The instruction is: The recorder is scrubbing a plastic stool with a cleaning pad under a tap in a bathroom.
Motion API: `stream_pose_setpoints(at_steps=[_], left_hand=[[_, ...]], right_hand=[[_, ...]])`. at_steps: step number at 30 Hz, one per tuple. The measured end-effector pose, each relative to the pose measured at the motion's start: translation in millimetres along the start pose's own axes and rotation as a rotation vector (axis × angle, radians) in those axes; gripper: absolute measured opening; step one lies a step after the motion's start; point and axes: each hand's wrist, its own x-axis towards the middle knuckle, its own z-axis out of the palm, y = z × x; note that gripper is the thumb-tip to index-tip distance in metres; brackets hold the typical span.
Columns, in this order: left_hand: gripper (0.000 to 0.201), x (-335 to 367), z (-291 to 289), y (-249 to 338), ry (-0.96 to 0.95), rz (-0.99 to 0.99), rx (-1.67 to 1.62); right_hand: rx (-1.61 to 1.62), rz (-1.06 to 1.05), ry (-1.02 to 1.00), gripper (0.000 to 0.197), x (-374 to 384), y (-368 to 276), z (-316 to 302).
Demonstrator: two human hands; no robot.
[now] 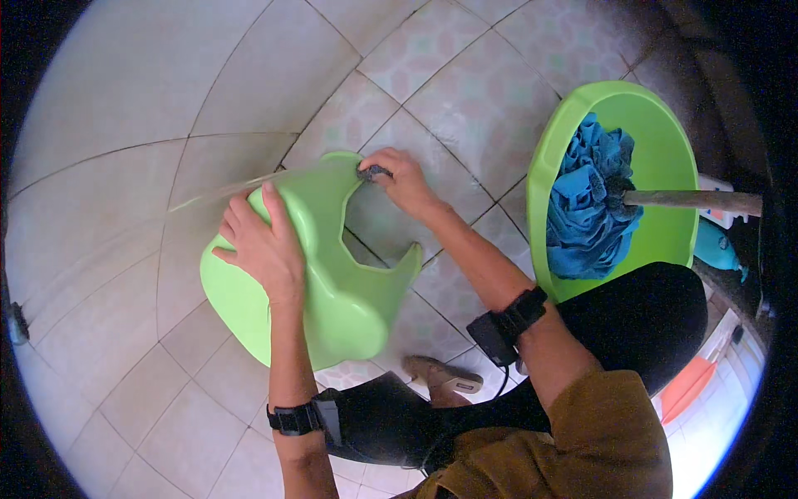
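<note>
Person crouched over a tiled floor (125,366), both forearms coming in from the lower edge, a dark strap on each wrist.

Green plastic stool (332,283), tipped on its side on the floor at the middle of the view, just ahead of the person's knees. Its long axis runs roughly from lower left to upper right; the cut-out between its legs opens toward the upper right.

Left hand (262,241): laid flat on the stool's outer wall, fingers spread and pointing away from the body, palm pressing down. It appears to steady the stool.

Right hand (407,179): at the stool's far upper rim, fingers bunched and pinching a small dark scrubbing pad (374,172) against the edge of the cut-out. The pad is mostly hidden under the fingertips; its kind is hard to tell beyond dark and small.

Key relation: the rim being rubbed lies ahead and to the left of the right hand, along the curve of the cut-out. The right hand is the nearer one to that edge; the left sits lower down the stool's body, well apart from the pad.

To the right, a green basin (665,133) holds a blue mop head (586,208), its wooden handle (690,200) running off toward the right edge. A sandalled foot (445,378) shows near the stool's lower end.
</note>
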Motion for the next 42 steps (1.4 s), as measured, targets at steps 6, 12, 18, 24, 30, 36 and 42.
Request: stream_pose_setpoints(at_steps=[6, 12, 18, 24, 30, 36, 42], left_hand=[[0.05, 3.0, -2.1, 13.2, -0.024, 0.0, -0.026], [0.05, 0.4, -1.4, -2.1, -0.009, -0.026, 0.006], [0.049, 3.0, -1.1, 23.7, -0.024, 0.005, -0.053], [0.047, 0.7, 0.1, -3.0, 0.002, -0.012, 0.008], [0.047, 4.3, -5.0, 14.3, -0.028, 0.014, -0.031], [0.045, 5.1, 0.8, -9.6, -0.009, -0.022, 0.004], [0.045, 2.1, -2.6, 12.8, -0.015, -0.005, -0.075]], right_hand=[[-0.423, -0.035, -0.007, 0.026, 24.2, 24.6, -2.6], [0.095, -0.046, -0.005, 0.023, -0.1, -45.6, 2.6], [-0.12, -0.01, -0.079, 0.02, 24.0, 44.2, -7.5], [0.213, 0.014, 0.01, 0.022, -9.2, -98.8, 3.0], [0.248, 0.211, 0.179, 0.024, 29.3, -6.4, 28.0], [0.388, 0.154, 0.04, 0.028, 22.2, -69.9, 50.3], [0.337, 0.432, -0.141, 0.036, 61.3, -58.5, 33.5]])
